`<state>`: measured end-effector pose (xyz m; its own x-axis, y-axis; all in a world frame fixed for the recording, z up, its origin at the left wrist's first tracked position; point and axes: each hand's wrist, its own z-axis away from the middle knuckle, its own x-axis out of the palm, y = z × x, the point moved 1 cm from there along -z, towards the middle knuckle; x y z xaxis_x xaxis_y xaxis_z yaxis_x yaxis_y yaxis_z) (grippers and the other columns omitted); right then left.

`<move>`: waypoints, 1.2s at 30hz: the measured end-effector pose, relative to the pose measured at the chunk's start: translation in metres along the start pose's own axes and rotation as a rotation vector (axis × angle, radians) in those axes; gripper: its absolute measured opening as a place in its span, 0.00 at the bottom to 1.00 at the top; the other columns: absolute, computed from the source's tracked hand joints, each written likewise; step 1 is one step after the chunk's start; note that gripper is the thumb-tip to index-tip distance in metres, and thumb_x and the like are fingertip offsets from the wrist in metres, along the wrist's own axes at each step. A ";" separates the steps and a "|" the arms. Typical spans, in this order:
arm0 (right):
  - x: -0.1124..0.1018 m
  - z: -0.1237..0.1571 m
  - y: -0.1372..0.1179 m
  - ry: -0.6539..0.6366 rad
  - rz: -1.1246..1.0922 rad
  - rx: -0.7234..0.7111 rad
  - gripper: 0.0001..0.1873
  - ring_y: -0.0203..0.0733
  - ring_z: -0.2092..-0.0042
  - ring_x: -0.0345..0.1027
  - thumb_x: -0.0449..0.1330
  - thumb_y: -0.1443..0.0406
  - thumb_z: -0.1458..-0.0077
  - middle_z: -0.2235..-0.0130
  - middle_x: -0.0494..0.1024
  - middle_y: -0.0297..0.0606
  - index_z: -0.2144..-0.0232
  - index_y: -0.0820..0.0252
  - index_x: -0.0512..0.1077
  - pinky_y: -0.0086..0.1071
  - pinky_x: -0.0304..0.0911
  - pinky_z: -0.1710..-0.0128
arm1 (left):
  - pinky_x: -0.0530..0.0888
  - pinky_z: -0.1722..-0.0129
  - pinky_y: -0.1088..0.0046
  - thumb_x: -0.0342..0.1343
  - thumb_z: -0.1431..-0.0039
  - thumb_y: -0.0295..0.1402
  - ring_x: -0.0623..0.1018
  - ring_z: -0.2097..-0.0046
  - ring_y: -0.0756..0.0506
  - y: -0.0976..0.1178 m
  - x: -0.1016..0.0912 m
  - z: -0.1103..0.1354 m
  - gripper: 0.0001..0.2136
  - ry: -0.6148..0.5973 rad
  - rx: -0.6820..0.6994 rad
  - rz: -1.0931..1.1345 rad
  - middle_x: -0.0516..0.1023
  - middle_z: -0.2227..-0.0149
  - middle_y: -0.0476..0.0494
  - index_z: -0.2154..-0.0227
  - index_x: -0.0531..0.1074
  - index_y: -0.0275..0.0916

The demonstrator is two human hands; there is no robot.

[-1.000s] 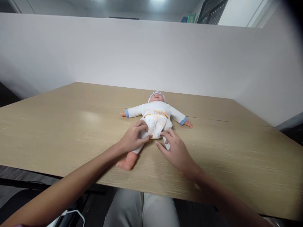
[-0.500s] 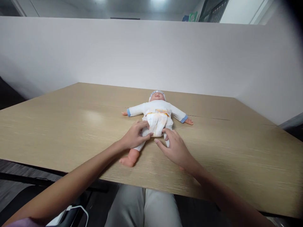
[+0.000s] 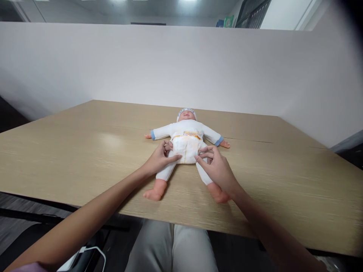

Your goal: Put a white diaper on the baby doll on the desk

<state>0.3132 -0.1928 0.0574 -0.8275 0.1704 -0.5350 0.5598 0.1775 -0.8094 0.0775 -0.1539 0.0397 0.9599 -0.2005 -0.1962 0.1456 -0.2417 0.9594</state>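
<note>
A baby doll in white clothes with blue cuffs and a printed white headband lies on its back, arms spread and feet toward me. A white diaper with an orange-edged waist covers its front between the legs. My left hand pinches the diaper's left edge, the thumb lying on its front. On the other side, my right hand has thumb and fingers closed on the right edge. Both bare feet of the doll show below the hands.
The wooden table stretches wide around the doll, its front edge just above my lap. A white partition rises behind it. At lower left a white cable hangs beside a dark chair.
My hands have moved apart, the right one outward from the middle. The diaper's front, bunched before, now lies wider and flatter. The doll's right-side foot has come into view.
</note>
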 end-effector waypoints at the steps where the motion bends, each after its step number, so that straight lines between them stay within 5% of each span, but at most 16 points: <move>1: -0.001 0.000 0.000 -0.003 0.004 0.003 0.15 0.44 0.66 0.76 0.66 0.52 0.42 0.60 0.86 0.36 0.60 0.53 0.72 0.38 0.66 0.61 | 0.69 0.60 0.71 0.72 0.48 0.43 0.74 0.63 0.47 -0.001 0.000 0.001 0.25 0.017 -0.018 0.028 0.74 0.64 0.52 0.57 0.62 0.44; 4: -0.002 0.000 0.000 -0.015 0.037 -0.028 0.11 0.45 0.59 0.79 0.66 0.53 0.41 0.58 0.86 0.35 0.63 0.52 0.77 0.37 0.67 0.58 | 0.70 0.60 0.70 0.74 0.50 0.43 0.76 0.61 0.46 -0.001 -0.001 0.003 0.25 0.049 -0.074 0.009 0.77 0.64 0.50 0.55 0.68 0.41; 12: 0.000 -0.001 -0.002 -0.077 0.080 -0.044 0.15 0.45 0.64 0.74 0.64 0.51 0.40 0.61 0.86 0.35 0.63 0.53 0.82 0.37 0.64 0.62 | 0.71 0.61 0.69 0.67 0.43 0.51 0.78 0.60 0.43 0.011 -0.004 0.005 0.20 -0.056 -0.060 -0.109 0.81 0.61 0.45 0.60 0.78 0.38; 25: 0.009 -0.012 0.022 -0.171 -0.386 0.109 0.24 0.45 0.57 0.74 0.69 0.46 0.49 0.59 0.83 0.39 0.62 0.59 0.78 0.35 0.67 0.57 | 0.75 0.54 0.63 0.71 0.46 0.50 0.81 0.54 0.38 0.008 -0.008 0.001 0.24 -0.150 -0.319 0.349 0.84 0.57 0.39 0.55 0.79 0.36; 32: 0.003 -0.004 0.012 -0.053 -0.035 -0.017 0.23 0.39 0.73 0.62 0.63 0.45 0.42 0.75 0.75 0.32 0.63 0.57 0.82 0.33 0.55 0.72 | 0.73 0.57 0.67 0.71 0.45 0.48 0.80 0.57 0.42 0.008 -0.005 0.002 0.20 -0.100 -0.299 0.357 0.83 0.58 0.41 0.59 0.78 0.37; 36: 0.003 0.002 0.005 0.060 0.164 -0.174 0.19 0.39 0.74 0.61 0.62 0.50 0.38 0.76 0.76 0.33 0.62 0.57 0.84 0.35 0.56 0.70 | 0.72 0.58 0.68 0.71 0.45 0.48 0.80 0.58 0.43 0.008 -0.006 0.002 0.20 -0.096 -0.289 0.354 0.83 0.60 0.42 0.61 0.78 0.37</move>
<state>0.3137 -0.1936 0.0514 -0.7240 0.2670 -0.6361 0.6896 0.3061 -0.6563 0.0725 -0.1563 0.0477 0.9380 -0.3134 0.1483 -0.1127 0.1290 0.9852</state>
